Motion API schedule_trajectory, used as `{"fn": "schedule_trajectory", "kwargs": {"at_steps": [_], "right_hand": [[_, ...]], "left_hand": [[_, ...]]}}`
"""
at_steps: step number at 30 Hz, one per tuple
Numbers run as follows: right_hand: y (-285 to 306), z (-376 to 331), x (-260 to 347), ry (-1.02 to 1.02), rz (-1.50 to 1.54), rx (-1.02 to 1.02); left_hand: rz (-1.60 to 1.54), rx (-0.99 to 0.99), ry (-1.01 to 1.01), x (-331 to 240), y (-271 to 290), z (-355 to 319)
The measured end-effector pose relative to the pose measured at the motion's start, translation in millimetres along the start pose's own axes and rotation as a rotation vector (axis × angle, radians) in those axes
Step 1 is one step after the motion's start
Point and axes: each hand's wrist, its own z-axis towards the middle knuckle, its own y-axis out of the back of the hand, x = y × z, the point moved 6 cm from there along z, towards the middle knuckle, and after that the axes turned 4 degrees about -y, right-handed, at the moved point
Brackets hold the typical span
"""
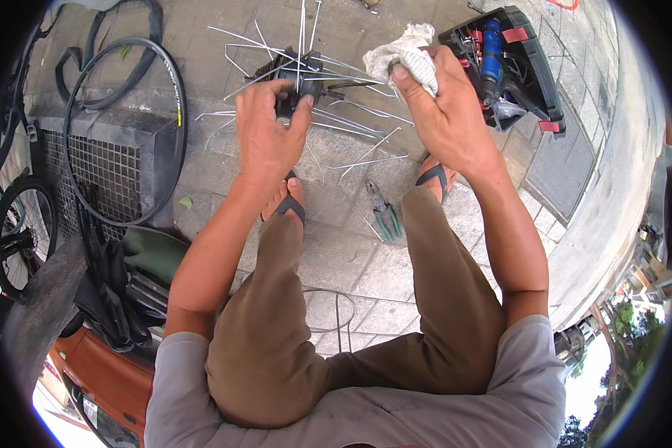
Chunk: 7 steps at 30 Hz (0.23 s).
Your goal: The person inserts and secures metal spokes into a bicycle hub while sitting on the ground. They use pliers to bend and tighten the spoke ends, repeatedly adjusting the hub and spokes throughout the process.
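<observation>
My left hand [270, 138] is closed on a black wheel hub [306, 69], its thumb and fingers around the near end. Thin silver spokes [356, 127] stick out loosely from the hub in many directions. Bunched in my right hand [455, 112] is a whitish cloth rag [397, 45], gripped between thumb and fingers, to the right of the hub and apart from it. A few loose bent spokes [366, 158] lie on the paving below. Between my feet rests a pair of green-handled pliers [383, 211], jaws pointing away from me.
At upper right stands an open black toolbox [549, 101] holding tools and a blue cylinder. On the left, a black wheel rim [181, 93] leans over a metal grate [116, 175], near a black tyre [157, 22]. A bicycle wheel [50, 216] stands far left.
</observation>
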Motion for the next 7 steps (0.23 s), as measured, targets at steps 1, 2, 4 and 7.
{"fn": "schedule_trajectory", "kwargs": {"at_steps": [1,2,4,7], "right_hand": [[-10,-4,6,0.158,-0.154,-0.063],[-14,-4,7,0.203,-0.204,-0.041],[-27,-4,9,0.300,-0.286,0.016],[-44,3,-6,-0.054,-0.383,0.286]], "left_hand": [[0.064,-0.039,0.043,3,-5,6],[0.094,-0.037,0.090,6,-12,8],[0.170,-0.031,0.203,20,-20,3],[0.198,-0.011,0.236,34,-31,6]]}}
